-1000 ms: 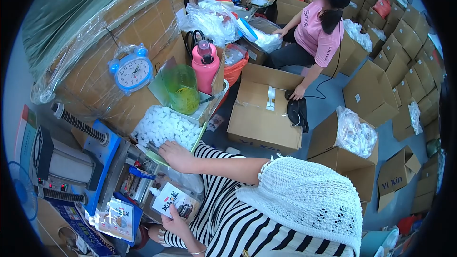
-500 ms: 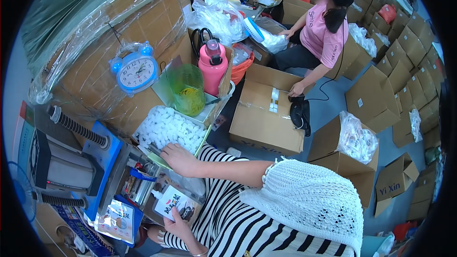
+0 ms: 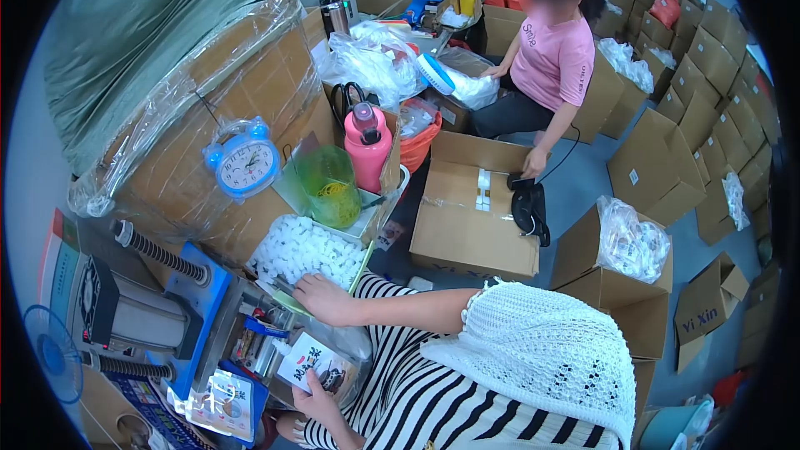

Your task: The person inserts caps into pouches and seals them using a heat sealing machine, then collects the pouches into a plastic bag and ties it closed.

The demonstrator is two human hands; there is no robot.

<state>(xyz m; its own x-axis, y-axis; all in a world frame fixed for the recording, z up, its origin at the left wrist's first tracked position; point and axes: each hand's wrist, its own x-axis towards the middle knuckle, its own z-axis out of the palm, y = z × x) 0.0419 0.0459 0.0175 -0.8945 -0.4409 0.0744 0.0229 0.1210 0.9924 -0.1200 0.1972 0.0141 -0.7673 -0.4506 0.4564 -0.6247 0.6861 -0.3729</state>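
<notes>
My left hand [image 3: 318, 402] grips a white printed pouch [image 3: 310, 363], with the thumb on its face. A small white spout sticks out at the pouch's upper left corner. My right hand [image 3: 327, 300] is at the near edge of a tray [image 3: 364, 265] full of small white caps [image 3: 304, 252]. Its fingers are curled down at the caps, and their tips are hidden. Left of both hands stands a blue-framed machine [image 3: 197, 321] with metal parts. Another printed pouch [image 3: 223, 404] lies at its lower end.
A blue alarm clock [image 3: 247, 164] hangs on a wrapped carton. Behind the tray are a green container [image 3: 332, 187] and a pink bottle [image 3: 367, 150]. Across an open carton [image 3: 467, 233], a person in pink [image 3: 554, 58] holds a black device [image 3: 528, 207]. More cartons [image 3: 654, 162] stand right.
The view has shifted slightly. My right hand has stayed at the caps and my left hand still holds the pouch. The other person's head has lifted, and that person's hand remains on the black device.
</notes>
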